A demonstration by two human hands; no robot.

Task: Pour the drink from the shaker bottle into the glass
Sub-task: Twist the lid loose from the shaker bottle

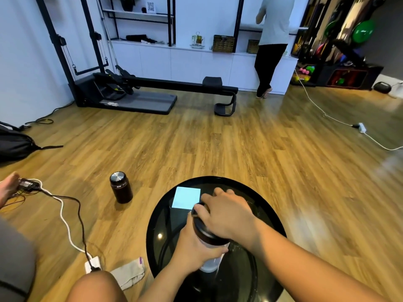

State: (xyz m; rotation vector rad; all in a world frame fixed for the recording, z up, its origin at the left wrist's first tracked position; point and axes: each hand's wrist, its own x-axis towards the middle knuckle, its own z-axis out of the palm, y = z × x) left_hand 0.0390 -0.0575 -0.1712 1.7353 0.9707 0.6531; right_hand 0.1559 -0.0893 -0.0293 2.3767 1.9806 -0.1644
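Observation:
The shaker bottle has a clear body and a black lid. It stands over the round black glass table. My left hand wraps around its body from the left. My right hand lies over the lid from the right, fingers curled around its rim. Both hands hide most of the bottle. I see no drinking glass in this view.
A pale blue square card lies on the table's far side. A dark flask with a metal cap stands on the wooden floor to the left. Cables and a white plug adapter lie bottom left beside a folded cloth. A person stands far back.

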